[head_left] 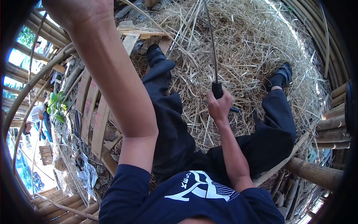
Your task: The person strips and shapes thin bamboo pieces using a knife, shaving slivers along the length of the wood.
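Observation:
My right hand [220, 103] is closed around the black handle of a long, thin, dark tool [212, 44]. The narrow shaft, a rod or a blade seen edge-on, runs away from me to the top edge of the view. A short black end of the handle pokes out beside my fist. Below it lies a thick layer of dry straw and shavings [253, 48]. My left arm is raised close to the camera. Only the wrist and heel of my left hand [82, 11] show at the top left; its fingers are cut off by the frame.
My legs are spread over the straw, black shoes [156, 55] apart. Wooden slats [91, 112] lie to the left. Bamboo poles [317, 173] border the right, with bamboo railings [48, 30] at the left. Beyond them is another person [35, 114] near a leafy plant [57, 105].

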`<act>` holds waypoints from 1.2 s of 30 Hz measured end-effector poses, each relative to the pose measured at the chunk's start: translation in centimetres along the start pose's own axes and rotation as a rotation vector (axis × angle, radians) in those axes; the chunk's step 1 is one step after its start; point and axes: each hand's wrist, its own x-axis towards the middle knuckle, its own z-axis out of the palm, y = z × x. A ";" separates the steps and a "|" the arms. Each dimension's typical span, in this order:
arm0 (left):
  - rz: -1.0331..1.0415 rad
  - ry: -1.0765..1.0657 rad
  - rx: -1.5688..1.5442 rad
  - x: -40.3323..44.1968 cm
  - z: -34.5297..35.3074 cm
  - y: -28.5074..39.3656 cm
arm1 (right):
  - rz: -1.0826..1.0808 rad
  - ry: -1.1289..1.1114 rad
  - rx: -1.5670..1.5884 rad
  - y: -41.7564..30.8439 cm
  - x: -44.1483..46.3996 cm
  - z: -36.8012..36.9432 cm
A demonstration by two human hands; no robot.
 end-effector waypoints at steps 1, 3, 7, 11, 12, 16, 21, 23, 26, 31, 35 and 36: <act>0.013 0.007 0.025 -0.1 0.3 0.0 | -0.048 0.037 0.025 0.3 -0.1 -0.2; 0.032 0.015 0.052 -0.3 1.3 -0.1 | -0.063 0.032 0.108 -0.5 -0.3 -0.8; 0.127 0.210 0.153 -0.7 2.8 -0.8 | -0.117 -0.012 0.240 -1.9 -1.9 -1.5; 0.069 0.119 0.157 -0.6 2.6 -0.6 | -0.093 -0.113 0.200 -3.0 -4.7 0.1; 0.071 0.114 0.151 -1.0 3.7 -0.1 | -0.074 -0.128 0.182 -2.2 -5.1 1.0; 0.164 0.123 0.210 -1.5 4.5 0.1 | -0.027 -0.153 0.040 3.0 -5.2 4.2; -0.093 0.180 0.136 -0.4 2.8 0.8 | 0.396 -0.122 -0.177 10.1 -3.5 5.1; -0.090 0.199 0.129 -0.5 2.4 0.8 | 0.447 -0.073 -0.199 10.4 -3.4 4.7; -0.074 0.250 0.212 -0.5 2.7 0.9 | 0.383 -0.006 -0.140 8.6 -3.0 4.3; -0.020 0.413 0.240 -0.6 3.7 0.8 | 0.127 -0.002 0.033 2.2 -2.2 2.8; 0.118 0.430 0.316 -2.3 6.4 1.0 | 0.073 -0.124 0.031 2.8 -2.9 3.3; 0.099 0.355 0.339 -2.2 6.2 1.2 | 0.073 -0.119 0.033 4.1 -3.0 3.8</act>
